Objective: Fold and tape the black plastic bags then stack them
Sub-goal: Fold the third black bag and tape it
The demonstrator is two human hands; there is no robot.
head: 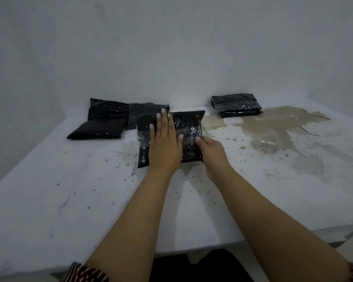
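Observation:
A black plastic bag (189, 121) lies flat on the white table (69, 190), with a strip of clear tape across its middle. My left hand (165, 143) presses flat on it, fingers straight and spread. My right hand (211, 148) is at the bag's right edge, fingertips curled against the tape there. To the left lie three loose black bags (102, 123), partly overlapping one another. At the back right stands a stack of taped black bags (235, 105).
The table meets a white wall at the back. A large brown patch of peeled surface (273, 131) covers the right side of the table. A piece of clear film (268, 142) lies on that patch. Dark specks dot the tabletop.

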